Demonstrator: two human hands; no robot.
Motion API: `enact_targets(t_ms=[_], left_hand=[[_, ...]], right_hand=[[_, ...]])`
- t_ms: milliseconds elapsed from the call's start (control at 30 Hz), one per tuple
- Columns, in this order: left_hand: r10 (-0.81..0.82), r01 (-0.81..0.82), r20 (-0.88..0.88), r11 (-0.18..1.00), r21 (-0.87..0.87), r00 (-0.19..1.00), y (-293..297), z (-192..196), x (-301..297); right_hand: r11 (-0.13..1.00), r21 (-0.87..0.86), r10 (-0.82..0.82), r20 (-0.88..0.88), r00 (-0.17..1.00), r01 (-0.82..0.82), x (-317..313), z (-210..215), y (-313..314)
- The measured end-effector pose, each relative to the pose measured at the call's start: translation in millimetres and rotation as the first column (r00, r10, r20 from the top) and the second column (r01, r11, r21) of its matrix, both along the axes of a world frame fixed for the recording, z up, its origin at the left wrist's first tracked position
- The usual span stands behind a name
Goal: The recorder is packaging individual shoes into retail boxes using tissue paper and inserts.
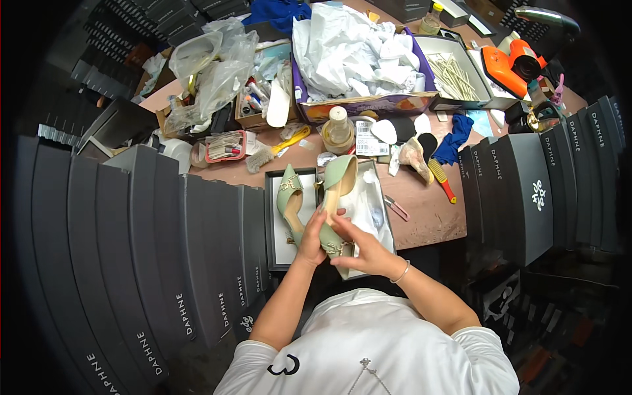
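A pale green pointed-toe shoe (334, 197) is held above an open shoe box (280, 217) near the front edge of the bench. Its toe, with a small gold ornament, points toward the person; its tan insole faces up and its heel end tilts away. The left hand (311, 237) grips its left side and the right hand (359, 249) cups the toe. A matching green shoe (289, 197) lies inside the box, just left.

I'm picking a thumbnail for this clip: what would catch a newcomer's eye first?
At centre, both hands, left hand and right hand, hold a pale green pointed shoe above an open box where its mate lies. Dark grey shoe boxes fan along the left; crumpled white paper fills a box at the top.
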State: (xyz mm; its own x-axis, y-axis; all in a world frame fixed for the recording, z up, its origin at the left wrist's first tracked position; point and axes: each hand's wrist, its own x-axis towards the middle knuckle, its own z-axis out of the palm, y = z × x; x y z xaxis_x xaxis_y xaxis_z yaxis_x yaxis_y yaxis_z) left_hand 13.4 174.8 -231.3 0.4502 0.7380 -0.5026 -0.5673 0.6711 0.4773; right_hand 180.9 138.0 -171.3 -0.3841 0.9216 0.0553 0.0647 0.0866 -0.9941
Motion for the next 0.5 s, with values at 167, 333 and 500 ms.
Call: enact_targets(t_ms=[167,333,500], left_hand=[[-0.038,0.033,0.023,0.978,0.207,0.999,6,16,-14],[-0.1,0.099,-0.002,0.976,0.192,0.995,-4,22,-21],[-0.013,0.033,-0.135,0.989,0.147,0.991,-32,23,-29]], right_hand=[[0.994,-0.013,0.107,0.183,0.977,-0.106,6,3,12],[0.899,-0.343,0.262,-0.074,0.962,-0.271,5,-9,16],[0.945,-0.267,0.22,0.09,0.971,-0.189,-20,-9,-8]])
